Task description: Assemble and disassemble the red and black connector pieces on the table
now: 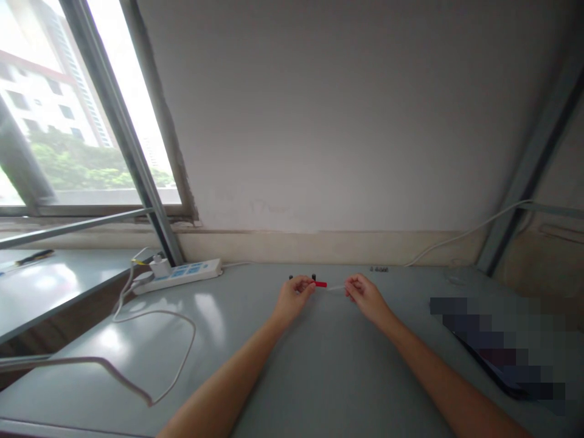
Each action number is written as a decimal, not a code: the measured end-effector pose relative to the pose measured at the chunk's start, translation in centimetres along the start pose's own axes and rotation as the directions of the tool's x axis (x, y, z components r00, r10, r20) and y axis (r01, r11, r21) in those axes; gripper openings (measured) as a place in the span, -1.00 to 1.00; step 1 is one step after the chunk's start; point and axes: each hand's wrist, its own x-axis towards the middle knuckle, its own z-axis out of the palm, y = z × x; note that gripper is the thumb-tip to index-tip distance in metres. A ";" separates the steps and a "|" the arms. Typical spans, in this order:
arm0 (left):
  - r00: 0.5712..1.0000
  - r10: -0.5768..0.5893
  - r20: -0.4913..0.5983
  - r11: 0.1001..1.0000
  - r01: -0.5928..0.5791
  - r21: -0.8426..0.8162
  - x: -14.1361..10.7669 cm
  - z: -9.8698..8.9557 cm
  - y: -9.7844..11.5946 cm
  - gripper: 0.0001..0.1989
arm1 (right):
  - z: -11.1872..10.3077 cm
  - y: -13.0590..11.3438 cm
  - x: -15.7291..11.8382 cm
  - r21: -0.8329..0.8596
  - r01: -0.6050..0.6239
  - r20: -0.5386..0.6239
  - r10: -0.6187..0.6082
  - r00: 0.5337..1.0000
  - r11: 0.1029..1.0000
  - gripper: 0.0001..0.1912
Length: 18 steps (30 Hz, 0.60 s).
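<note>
My left hand (pixel 296 293) is closed in a pinch on a small red strip-like piece (pixel 321 284), which juts out to the right of the fingertips. My right hand (pixel 364 295) pinches a thin, pale, see-through stick (pixel 336 288) that points left toward the red piece. A short gap seems to part the two, though they are too small to be sure. Small black knobs, one of them a black piece (pixel 314 277), show just behind the left hand; whether they join the red piece is hidden. Both hands are just above the far part of the grey table (pixel 337 365).
A white power strip (pixel 187 275) with a plugged-in charger (pixel 159 266) lies at the back left, its white cable (pixel 194 340) looping over the table. Several tiny dark pieces (pixel 379 269) sit near the wall. A dark, blurred-out flat object (pixel 493 353) lies at right.
</note>
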 end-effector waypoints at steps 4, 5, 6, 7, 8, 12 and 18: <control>0.998 -0.014 0.055 1.000 0.014 -0.006 0.1 0.0 0.5 -0.79 | 0.0 0.1 0.0 0.028 0.000 -0.027 0.001 1.000 1.000 -0.80; 0.997 -0.007 0.072 1.000 0.006 0.006 0.2 -0.1 0.7 -0.79 | -0.1 0.1 0.1 0.029 -0.001 -0.031 0.002 1.000 1.000 -0.80; 0.996 0.002 0.086 1.000 -0.004 0.019 0.2 -0.2 0.9 -0.78 | -0.1 0.1 0.1 0.029 -0.001 -0.035 0.002 0.999 1.000 -0.79; 0.995 0.013 0.099 0.999 -0.016 0.031 0.3 -0.3 1.2 -0.78 | -0.2 0.1 0.1 0.030 0.000 -0.040 0.001 0.999 1.000 -0.78; 0.993 0.022 0.112 0.999 -0.027 0.042 0.4 -0.5 1.4 -0.77 | -0.2 0.1 0.2 0.031 0.001 -0.045 0.000 0.999 1.000 -0.77; 0.989 0.044 0.144 0.996 -0.055 0.074 0.8 -0.9 2.0 -0.75 | -0.4 -0.1 0.2 0.043 0.007 -0.079 -0.003 0.997 0.999 -0.74; 0.982 0.076 0.172 0.987 -0.099 0.128 1.1 -1.1 2.4 -0.77 | -0.5 -0.2 0.2 0.082 -0.010 -0.082 0.017 0.996 0.997 -0.72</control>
